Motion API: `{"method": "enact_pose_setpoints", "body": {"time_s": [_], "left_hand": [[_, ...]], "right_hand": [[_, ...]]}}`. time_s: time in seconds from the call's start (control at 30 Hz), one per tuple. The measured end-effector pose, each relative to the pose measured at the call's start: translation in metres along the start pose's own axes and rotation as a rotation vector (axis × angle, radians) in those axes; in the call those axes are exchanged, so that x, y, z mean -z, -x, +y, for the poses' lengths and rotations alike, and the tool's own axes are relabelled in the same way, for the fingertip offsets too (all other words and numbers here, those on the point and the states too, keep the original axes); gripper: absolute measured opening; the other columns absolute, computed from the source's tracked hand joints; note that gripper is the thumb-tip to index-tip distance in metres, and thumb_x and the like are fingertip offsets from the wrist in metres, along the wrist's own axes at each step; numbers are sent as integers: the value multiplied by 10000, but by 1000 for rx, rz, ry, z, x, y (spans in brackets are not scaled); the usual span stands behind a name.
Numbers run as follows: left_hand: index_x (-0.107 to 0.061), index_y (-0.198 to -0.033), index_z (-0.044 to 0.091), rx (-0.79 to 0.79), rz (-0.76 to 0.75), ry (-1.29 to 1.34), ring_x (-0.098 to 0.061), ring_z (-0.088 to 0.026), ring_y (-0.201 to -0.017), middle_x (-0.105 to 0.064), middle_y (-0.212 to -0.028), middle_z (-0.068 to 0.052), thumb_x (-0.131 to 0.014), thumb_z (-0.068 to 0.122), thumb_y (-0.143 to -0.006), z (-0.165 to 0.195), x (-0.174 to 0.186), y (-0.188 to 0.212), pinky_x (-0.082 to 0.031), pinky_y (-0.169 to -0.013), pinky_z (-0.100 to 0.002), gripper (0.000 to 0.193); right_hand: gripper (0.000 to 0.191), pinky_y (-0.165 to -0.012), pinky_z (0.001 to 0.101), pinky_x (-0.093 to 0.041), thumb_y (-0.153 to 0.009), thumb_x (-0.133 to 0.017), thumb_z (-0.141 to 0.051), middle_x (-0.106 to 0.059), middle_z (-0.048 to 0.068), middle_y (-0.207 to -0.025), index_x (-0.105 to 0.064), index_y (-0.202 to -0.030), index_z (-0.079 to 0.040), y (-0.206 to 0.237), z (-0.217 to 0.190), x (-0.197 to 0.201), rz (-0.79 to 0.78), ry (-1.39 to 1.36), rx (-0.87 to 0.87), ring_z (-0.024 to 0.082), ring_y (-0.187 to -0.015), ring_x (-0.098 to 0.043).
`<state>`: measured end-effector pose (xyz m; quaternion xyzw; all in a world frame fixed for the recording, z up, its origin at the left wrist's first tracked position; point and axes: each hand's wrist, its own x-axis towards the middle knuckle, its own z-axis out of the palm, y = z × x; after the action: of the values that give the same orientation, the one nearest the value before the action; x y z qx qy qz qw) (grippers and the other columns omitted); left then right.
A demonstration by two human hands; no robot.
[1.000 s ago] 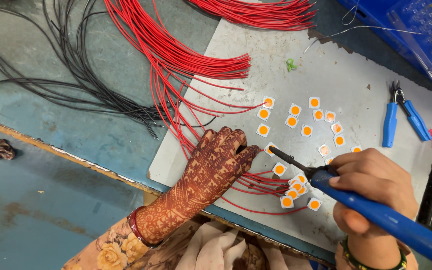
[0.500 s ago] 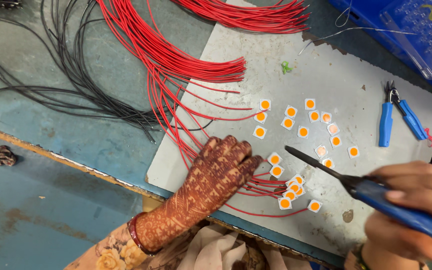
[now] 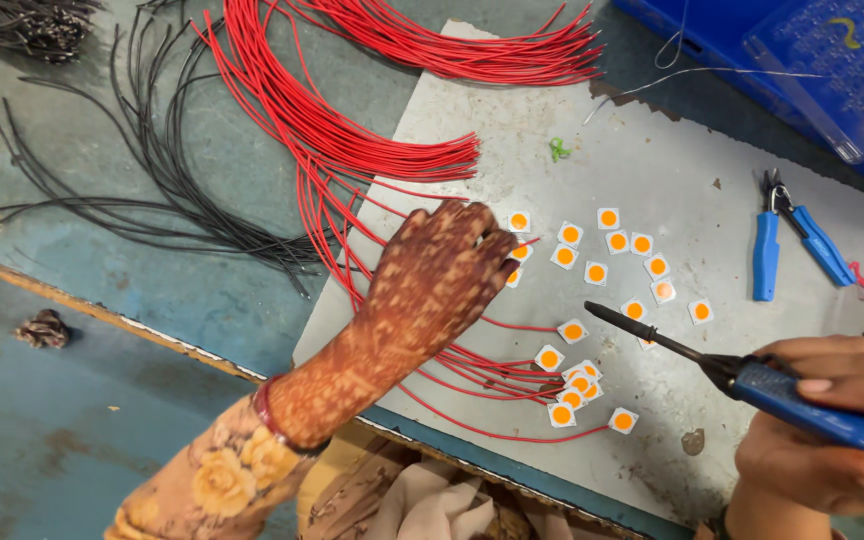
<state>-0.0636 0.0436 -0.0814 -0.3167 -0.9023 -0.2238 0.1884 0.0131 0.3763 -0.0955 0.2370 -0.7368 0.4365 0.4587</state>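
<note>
While the right hand [image 3: 832,430] grips the soldering iron [image 3: 752,380] (tip raised), the left hand [image 3: 432,285], fingers together, reaches the square LED chips [image 3: 592,255] on the grey board [image 3: 652,160]; placing one beside a red wire [image 3: 472,400] likely needs care.

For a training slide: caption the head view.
Left hand reaches over red wires toward small square chips while right hand holds a blue-handled soldering iron.
</note>
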Motion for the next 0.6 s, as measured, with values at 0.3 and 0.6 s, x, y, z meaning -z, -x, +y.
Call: {"method": "enact_pose_setpoints", "body": {"time_s": [0.3, 0.6], "left_hand": [[-685, -1053, 97, 11, -71, -121, -619, -271, -997, -621, -997, -79, -677, 228, -939, -5, -41, -19, -475, -822, -452, 174], [-620, -1167, 59, 105, -98, 286, -655, -301, -983, -624, -1052, -113, -674, 185, -948, -11, -21, -3, -540, -811, -433, 258]], "right_hand": [[660, -555, 364, -590, -1147, -350, -569, -517, 152, -779, -444, -1027, 73, -2, 3, 0, -20, -42, -5, 338, -618, -656], [707, -532, 359, -563, -1132, -367, -587, -526, 162, -748, -479, -921, 79, -1, 4, -3, -7, -45, -2, 357, -626, -680]]}}
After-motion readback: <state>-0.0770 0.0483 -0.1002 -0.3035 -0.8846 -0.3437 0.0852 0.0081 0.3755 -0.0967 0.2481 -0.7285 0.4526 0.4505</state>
